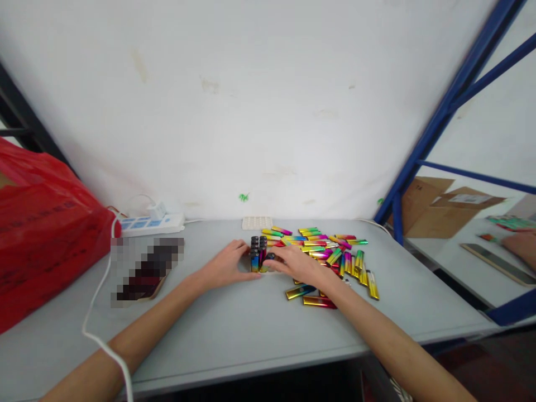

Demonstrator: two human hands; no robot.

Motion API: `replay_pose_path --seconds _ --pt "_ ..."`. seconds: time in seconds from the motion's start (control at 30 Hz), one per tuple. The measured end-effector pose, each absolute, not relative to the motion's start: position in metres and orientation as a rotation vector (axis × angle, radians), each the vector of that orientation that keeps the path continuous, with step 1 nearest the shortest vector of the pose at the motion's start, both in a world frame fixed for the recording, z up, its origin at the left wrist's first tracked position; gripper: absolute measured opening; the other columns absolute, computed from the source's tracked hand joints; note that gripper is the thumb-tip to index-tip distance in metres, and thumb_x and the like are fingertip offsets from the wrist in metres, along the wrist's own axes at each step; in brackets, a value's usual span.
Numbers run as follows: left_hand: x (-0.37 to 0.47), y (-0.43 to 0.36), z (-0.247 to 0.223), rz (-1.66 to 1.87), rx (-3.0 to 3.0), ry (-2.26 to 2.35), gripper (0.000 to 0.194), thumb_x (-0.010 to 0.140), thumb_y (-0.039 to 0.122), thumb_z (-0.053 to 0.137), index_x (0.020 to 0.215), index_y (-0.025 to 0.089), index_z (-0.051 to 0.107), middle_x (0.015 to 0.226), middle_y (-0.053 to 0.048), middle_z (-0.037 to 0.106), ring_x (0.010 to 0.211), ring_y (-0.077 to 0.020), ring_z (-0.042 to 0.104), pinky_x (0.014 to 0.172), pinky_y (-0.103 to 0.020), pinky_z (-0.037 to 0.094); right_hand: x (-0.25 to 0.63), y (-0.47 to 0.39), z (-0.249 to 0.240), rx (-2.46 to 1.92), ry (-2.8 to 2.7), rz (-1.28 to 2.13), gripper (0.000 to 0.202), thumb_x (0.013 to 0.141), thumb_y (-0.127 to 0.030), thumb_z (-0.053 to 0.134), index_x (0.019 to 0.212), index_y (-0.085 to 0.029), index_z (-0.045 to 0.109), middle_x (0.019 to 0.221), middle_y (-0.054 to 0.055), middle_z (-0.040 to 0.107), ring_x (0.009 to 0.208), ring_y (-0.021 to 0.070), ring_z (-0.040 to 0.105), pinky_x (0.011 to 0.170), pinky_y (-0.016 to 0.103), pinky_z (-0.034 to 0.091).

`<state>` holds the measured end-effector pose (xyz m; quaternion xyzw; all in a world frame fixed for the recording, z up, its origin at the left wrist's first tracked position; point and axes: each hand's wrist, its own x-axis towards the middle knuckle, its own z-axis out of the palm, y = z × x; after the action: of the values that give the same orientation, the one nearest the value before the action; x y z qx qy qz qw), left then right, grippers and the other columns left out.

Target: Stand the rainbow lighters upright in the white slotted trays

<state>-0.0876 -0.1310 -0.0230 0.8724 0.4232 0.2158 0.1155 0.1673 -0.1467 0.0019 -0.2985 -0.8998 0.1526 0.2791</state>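
Observation:
A small block of lighters with black tops and shiny multicoloured bodies stands upright near the middle of the table. At its left side is my left hand, thumb and fingers apart around the near and far corners. My right hand reaches in from the right, its fingers closed on a black-topped lighter at the block's edge. Part of that lighter is hidden by my fingers. To the right, many loose shiny lighters in yellow, pink, green and blue lie in a scattered pile, partly behind my right forearm.
A pale gridded tray lies by the wall. On the left are a phone, a power strip, a white cable and a red plastic bag. Beyond the blue frame are a cardboard box and another person's hand.

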Motion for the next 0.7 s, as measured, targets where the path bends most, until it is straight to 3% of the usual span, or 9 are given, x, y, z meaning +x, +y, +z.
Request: replay_pose_path --seconds 0.17,0.3,0.53,0.63,0.7 --pt "-0.088 -0.130 -0.023 0.615 2.565 1.231 0.058 0.074 0.071 0.080 0.101 0.022 0.065 0.105 -0.009 0.067 0.104 -0.0324 0.063 0.094 -0.044 0.053 0.163 -0.144 -0.004 -0.940 -2.553 0.055 0.032 0.107 -0.047 0.055 0.100 -0.018 0.065 0.094 0.010 0.073 0.084 0.0243 0.069 0.071 0.032 0.048" --pt "-0.088 -0.131 -0.023 0.623 2.572 1.238 0.060 0.075 0.073 0.078 0.102 0.021 0.066 0.107 -0.010 0.067 0.104 -0.0325 0.063 0.094 -0.044 0.053 0.164 -0.144 -0.003 -0.947 -2.638 -0.020 0.031 0.107 -0.047 0.055 0.102 -0.018 0.066 0.092 0.008 0.075 0.079 0.0228 0.069 0.066 0.031 0.046" --pt "-0.088 -0.131 -0.024 0.665 2.572 1.217 0.059 0.075 0.073 0.078 0.101 0.021 0.067 0.105 -0.009 0.069 0.102 -0.0313 0.065 0.091 -0.042 0.054 0.157 -0.143 -0.007 -1.046 -2.569 -0.080 0.042 0.105 -0.053 0.058 0.082 -0.019 0.067 0.075 0.005 0.072 0.066 0.0198 0.064 0.060 0.030 0.039" --pt "-0.087 -0.132 -0.023 0.663 2.568 1.205 0.063 0.075 0.074 0.077 0.107 0.021 0.069 0.109 -0.010 0.070 0.104 -0.0319 0.065 0.093 -0.042 0.054 0.170 -0.135 -0.003 -1.025 -2.452 0.023 0.046 0.109 -0.053 0.049 0.080 -0.020 0.067 0.077 0.004 0.072 0.071 0.0188 0.065 0.068 0.029 0.044" --pt "-0.087 -0.133 -0.021 0.632 2.560 1.232 0.065 0.074 0.074 0.077 0.108 0.020 0.070 0.110 -0.011 0.070 0.106 -0.0334 0.065 0.096 -0.043 0.054 0.188 -0.122 -0.004 -1.104 -2.314 -0.015 0.045 0.113 -0.044 0.039 0.092 -0.020 0.070 0.088 0.007 0.074 0.084 0.0212 0.068 0.080 0.031 0.049"
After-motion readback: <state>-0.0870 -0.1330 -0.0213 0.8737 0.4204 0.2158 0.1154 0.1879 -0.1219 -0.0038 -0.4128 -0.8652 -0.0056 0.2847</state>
